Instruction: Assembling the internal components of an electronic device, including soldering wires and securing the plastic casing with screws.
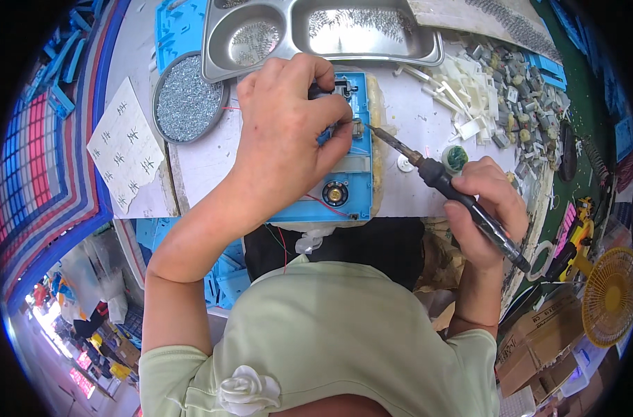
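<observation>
A light-blue plastic housing [360,198] lies on the worktable in front of me, with a small round speaker [335,193] and thin red wires in its near part. My left hand [289,115] bends over its far left side, thumb and fingers pinched together. What they grip is hidden beneath them. In my right hand [494,205] is a soldering iron [438,177], held by its dark handle. Its tip points left and meets or nearly meets a small part inside the housing, close to my left fingertips; contact is too small to tell.
Beyond the housing stands a metal compartment tray [436,55] with small metal pieces. A round bowl [157,115] of tiny metal parts and a marked paper [125,149] lie left. White plastic pieces [469,108], grey parts [525,97] and a small green-filled jar [456,158] are right.
</observation>
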Demonstrator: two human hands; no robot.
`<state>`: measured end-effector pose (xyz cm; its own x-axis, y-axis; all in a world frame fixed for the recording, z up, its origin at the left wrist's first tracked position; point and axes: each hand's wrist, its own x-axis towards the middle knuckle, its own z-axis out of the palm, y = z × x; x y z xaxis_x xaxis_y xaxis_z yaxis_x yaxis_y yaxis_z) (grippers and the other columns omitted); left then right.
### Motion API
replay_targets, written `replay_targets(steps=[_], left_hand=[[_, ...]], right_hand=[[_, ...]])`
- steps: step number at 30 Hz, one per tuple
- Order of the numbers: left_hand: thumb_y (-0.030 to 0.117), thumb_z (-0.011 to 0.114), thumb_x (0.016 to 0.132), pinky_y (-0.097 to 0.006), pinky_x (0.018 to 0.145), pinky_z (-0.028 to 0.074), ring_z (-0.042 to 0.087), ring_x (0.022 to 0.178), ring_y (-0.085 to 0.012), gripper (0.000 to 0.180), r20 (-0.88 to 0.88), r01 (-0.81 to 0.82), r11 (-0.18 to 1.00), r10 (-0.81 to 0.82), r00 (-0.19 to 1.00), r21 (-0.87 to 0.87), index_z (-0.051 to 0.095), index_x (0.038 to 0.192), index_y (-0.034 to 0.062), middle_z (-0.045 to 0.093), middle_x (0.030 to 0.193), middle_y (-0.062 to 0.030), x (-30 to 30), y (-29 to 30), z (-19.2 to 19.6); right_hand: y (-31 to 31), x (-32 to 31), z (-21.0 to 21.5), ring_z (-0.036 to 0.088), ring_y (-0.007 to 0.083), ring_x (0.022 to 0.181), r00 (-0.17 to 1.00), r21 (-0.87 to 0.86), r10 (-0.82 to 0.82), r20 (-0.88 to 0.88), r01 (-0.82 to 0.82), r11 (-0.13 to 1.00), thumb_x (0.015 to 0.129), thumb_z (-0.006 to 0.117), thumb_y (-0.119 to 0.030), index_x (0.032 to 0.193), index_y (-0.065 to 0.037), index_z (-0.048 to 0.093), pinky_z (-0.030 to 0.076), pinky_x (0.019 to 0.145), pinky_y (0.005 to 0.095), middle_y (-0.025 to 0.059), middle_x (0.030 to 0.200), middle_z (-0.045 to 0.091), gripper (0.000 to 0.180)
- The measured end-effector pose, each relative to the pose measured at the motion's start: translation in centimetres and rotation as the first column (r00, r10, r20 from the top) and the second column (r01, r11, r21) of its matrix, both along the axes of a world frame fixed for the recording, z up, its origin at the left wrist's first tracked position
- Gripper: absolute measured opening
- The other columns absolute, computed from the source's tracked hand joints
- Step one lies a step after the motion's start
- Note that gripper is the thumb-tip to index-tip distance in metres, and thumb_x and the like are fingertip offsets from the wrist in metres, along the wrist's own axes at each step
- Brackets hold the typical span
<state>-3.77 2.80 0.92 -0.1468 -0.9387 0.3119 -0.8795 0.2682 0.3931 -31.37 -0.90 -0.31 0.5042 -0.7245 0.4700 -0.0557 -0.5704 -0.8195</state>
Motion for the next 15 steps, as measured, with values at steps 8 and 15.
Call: replay_targets(steps=[8, 15], left_hand=[[0.012, 0.081, 0.070, -0.042, 0.090, 0.036, 0.054, 0.100, -0.0262, 0.015, -0.003, 0.008, 1.000, -0.008, 1.000, 0.013, 0.073, 0.083, 0.0119, 0.056, 0.105, -0.0044, 0.07, -0.03, 0.08], [0.012, 0.081, 0.071, -0.042, 0.089, 0.037, 0.054, 0.099, -0.0264, 0.015, -0.007, 0.023, 0.999, -0.023, 1.000, 0.025, 0.073, 0.083, 0.0118, 0.056, 0.105, -0.0048, 0.18, -0.08, 0.27]], right_hand=[[-0.17, 0.45, -0.13, 0.057, 0.0224, 0.063, 1.000, -0.004, 0.015, 0.008, -0.015, 1.000, 0.075, 0.082, 0.000, 0.101, 0.002, 0.068, 0.042, 0.058, 0.0327, 0.0098, 0.074, 0.063, 0.030], [-0.37, 0.71, 0.02, 0.058, 0.0228, 0.063, 1.000, -0.008, 0.025, -0.013, -0.025, 1.000, 0.074, 0.082, 0.000, 0.100, 0.002, 0.068, 0.042, 0.057, 0.0328, 0.0098, 0.073, 0.063, 0.030]])
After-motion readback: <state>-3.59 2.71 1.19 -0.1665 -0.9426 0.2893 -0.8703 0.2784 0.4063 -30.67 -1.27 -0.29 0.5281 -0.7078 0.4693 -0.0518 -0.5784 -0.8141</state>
